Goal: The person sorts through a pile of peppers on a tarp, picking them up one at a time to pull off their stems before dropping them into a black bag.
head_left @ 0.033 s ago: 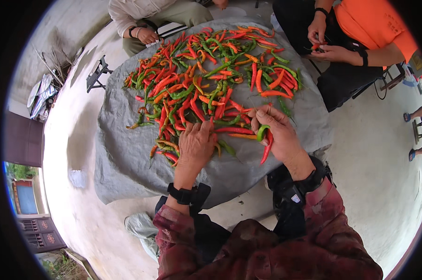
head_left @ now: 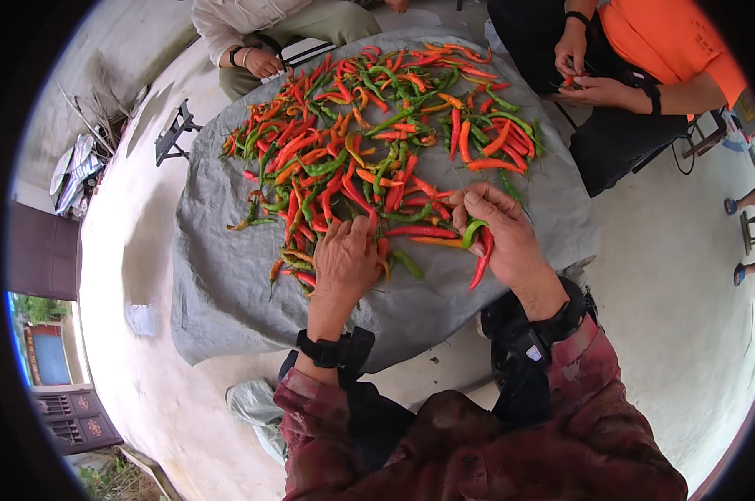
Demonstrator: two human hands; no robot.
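My left hand (head_left: 350, 255) is curled down among the mixed red, green and orange chili peppers (head_left: 327, 163) on a grey cloth (head_left: 227, 301), its fingertips at a red pepper and whatever they grip hidden. My right hand (head_left: 498, 238) is closed around a bent green pepper (head_left: 472, 231) and a long red pepper (head_left: 483, 265) that hangs below its fingers, at the right of the pile. A thin pale strand sticks up from that hand. Loose red and orange peppers lie between my two hands.
Across the cloth sits a person in a light shirt (head_left: 235, 25); at upper right, a person in orange (head_left: 661, 37) holds a small red item. A folding stool (head_left: 173, 138) stands left, a pale sack (head_left: 254, 409) by my legs. Another person's legs (head_left: 754, 200) show far right.
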